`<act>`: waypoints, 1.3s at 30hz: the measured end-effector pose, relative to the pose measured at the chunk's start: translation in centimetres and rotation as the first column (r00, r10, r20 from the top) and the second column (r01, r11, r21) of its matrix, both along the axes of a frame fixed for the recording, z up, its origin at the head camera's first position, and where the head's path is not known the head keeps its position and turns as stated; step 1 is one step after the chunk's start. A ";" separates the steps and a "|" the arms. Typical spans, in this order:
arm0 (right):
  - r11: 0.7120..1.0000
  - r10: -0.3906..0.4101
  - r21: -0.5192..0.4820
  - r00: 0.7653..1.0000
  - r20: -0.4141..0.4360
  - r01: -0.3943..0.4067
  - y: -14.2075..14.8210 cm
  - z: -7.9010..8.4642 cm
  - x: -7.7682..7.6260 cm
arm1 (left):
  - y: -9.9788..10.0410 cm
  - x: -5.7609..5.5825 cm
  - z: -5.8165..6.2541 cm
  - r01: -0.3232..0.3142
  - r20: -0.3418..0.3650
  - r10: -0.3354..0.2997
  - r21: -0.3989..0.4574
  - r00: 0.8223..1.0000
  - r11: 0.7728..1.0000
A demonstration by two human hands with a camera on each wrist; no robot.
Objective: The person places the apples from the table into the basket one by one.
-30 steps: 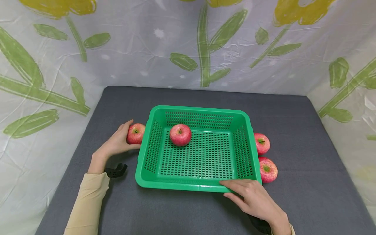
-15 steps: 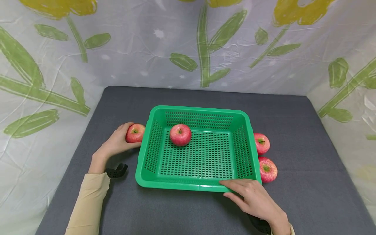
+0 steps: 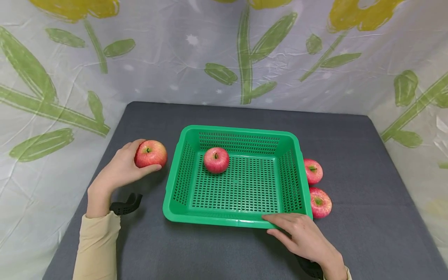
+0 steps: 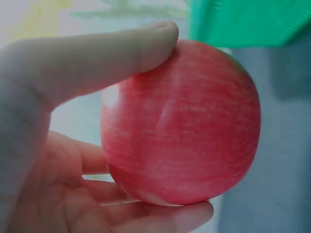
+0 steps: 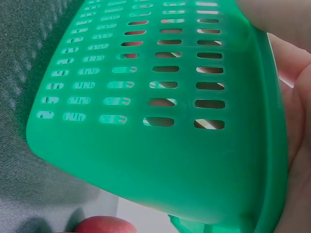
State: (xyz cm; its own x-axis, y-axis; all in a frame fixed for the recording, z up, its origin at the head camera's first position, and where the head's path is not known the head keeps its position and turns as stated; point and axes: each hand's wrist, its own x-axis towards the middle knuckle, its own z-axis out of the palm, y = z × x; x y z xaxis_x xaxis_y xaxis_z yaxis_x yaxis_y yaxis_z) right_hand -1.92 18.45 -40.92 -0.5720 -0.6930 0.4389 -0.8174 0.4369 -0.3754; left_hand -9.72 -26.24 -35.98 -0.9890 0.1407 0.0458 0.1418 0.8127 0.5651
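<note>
My left hand point(image 3: 119, 168) grips a red apple point(image 3: 152, 154) just left of the green plastic basket point(image 3: 220, 221). In the left wrist view the thumb lies across one side of this apple point(image 4: 184, 126) and the fingers wrap the opposite side. A shadow falls on the cloth beneath it. My right hand point(image 3: 303, 238) holds the basket's near rim toward its right corner, fingers over the edge and thumb outside; the right wrist view shows the slotted wall point(image 5: 146, 150) close up. Inside the basket, toward the back left, sits another red apple point(image 3: 216, 160).
Two more apples rest against the basket's right side, a farther one point(image 3: 313, 171) and a nearer one point(image 3: 320, 203). Dark grey cloth point(image 3: 210, 252) covers the table. A pale sheet point(image 3: 168, 50) printed with yellow flowers hangs behind and on both sides.
My left hand has closed on the apple beside the basket, lifted it and drawn it left, away from the rim. The right hand and the basket stay where they were.
</note>
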 end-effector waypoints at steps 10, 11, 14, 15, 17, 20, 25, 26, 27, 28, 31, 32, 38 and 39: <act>1.000 0.002 0.000 1.000 0.006 -0.002 0.0 0.2 -0.1 | 4.7 0.1 4.4 0.101 -0.097 -0.098 0.022 0.990 0.995; 1.000 0.003 0.000 1.000 0.007 -0.003 0.0 0.2 -0.1 | 5.3 -0.1 4.7 0.118 -0.095 -0.115 0.022 0.989 0.993; 1.000 0.003 0.002 1.000 0.010 -0.003 0.0 0.2 -0.1 | 7.3 -0.6 5.3 0.166 -0.074 -0.165 0.006 0.983 0.986; 1.000 0.003 0.002 1.000 0.011 -0.003 0.0 0.2 -0.1 | 8.0 -0.9 5.3 0.182 -0.066 -0.182 0.000 0.981 0.983; 1.000 0.003 0.003 1.000 0.011 -0.003 0.0 0.1 -0.1 | 9.3 -1.4 5.4 0.226 -0.054 -0.226 -0.007 0.973 0.974; 1.000 0.006 0.008 1.000 0.013 -0.006 0.0 0.0 -0.1 | 11.4 -2.2 5.3 0.291 -0.031 -0.291 -0.017 0.956 0.957; 1.000 0.002 0.015 1.000 0.016 -0.002 0.1 -0.1 -0.1 | 14.7 -3.7 4.5 0.418 0.010 -0.418 -0.049 0.908 0.907; 1.000 0.001 0.016 1.000 0.017 -0.002 0.1 -0.1 -0.1 | 15.3 -3.9 4.3 0.443 0.017 -0.443 -0.064 0.896 0.894; 1.000 0.001 0.017 1.000 0.017 -0.001 0.1 -0.1 -0.1 | 15.9 -4.2 4.1 0.467 0.023 -0.467 -0.080 0.884 0.880; 1.000 0.001 0.017 1.000 0.017 -0.001 0.0 -0.1 -0.1 | 16.5 -4.4 3.9 0.491 0.032 -0.490 -0.093 0.871 0.866; 1.000 0.005 0.015 1.000 0.017 -0.005 0.0 -0.1 -0.1 | 18.1 -5.1 3.2 0.545 0.054 -0.543 -0.148 0.838 0.826; 1.000 0.007 0.015 1.000 0.018 -0.007 0.0 -0.1 -0.1 | 18.5 -5.3 3.0 0.561 0.062 -0.559 -0.165 0.827 0.811; 1.000 0.002 0.014 1.000 0.025 -0.002 0.0 0.0 0.0 | 20.8 -6.5 1.7 0.627 0.109 -0.620 -0.225 0.777 0.746; 1.000 0.000 0.014 1.000 0.028 -0.001 0.0 0.0 0.0 | 21.1 -6.7 1.5 0.634 0.115 -0.626 -0.228 0.771 0.739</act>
